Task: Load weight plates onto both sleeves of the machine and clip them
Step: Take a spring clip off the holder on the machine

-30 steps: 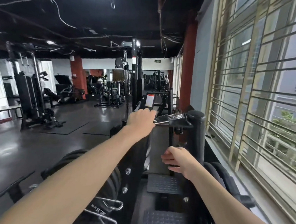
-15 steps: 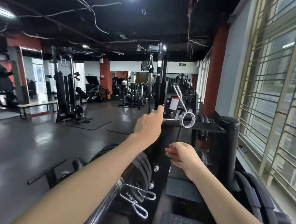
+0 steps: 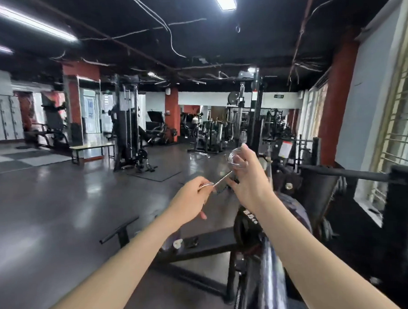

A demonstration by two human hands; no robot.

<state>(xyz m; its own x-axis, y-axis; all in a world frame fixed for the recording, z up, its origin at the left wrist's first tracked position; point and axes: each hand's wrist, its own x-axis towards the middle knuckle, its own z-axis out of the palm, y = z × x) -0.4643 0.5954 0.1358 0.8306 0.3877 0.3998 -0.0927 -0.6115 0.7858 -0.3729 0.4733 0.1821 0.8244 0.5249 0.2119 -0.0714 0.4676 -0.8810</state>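
head view, and i start at my fingertips: my left hand (image 3: 189, 203) has its thumb and forefinger curled in a pinch on the handle end of the spring clip (image 3: 224, 175), the other fingers folded loosely under the palm. my right hand (image 3: 248, 184) is raised just beside it, fingers curled round the clip's coil, which blurs into a shiny ring at my fingertips; one finger points up past the coil. how tightly the right fingers press i cannot tell through the blur. the clip's thin metal arm runs slantwise between my two hands, so both grip the same piece, held in the air above the machine.

below my right forearm a chrome sleeve (image 3: 271, 276) runs up from the bottom edge toward a black weight plate (image 3: 295, 211) with pale lettering, seated on it. the clip is above the plate and apart from the sleeve. a black frame bar (image 3: 118, 231) sticks out to the left over the glossy grey floor (image 3: 47, 198), and barred windows (image 3: 400, 125) line the right wall.
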